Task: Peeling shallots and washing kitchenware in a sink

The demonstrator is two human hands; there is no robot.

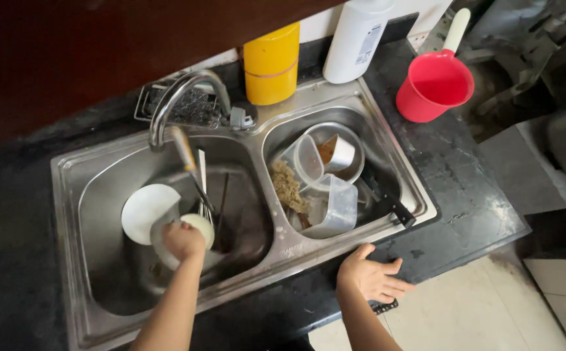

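While the left hand (183,239) is clenched around a small pale bowl (200,227) in the left basin of the steel sink (68,214), a round white plate (145,211) leans just left of it. The bowl's opening faces toward the faucet (179,97), and a whisk (195,179) stands behind the bowl, its long axis running up toward the spout. Behind the sink stand a yellow cylindrical container (271,64) and a white bottle (357,39) with a pale label. Clear plastic containers (325,201) fill the right basin. The right hand (370,276) lies released, fingers spread, flat on the dark table (452,188) at the sink's front edge. A red scoop (435,84) sits right of the sink.
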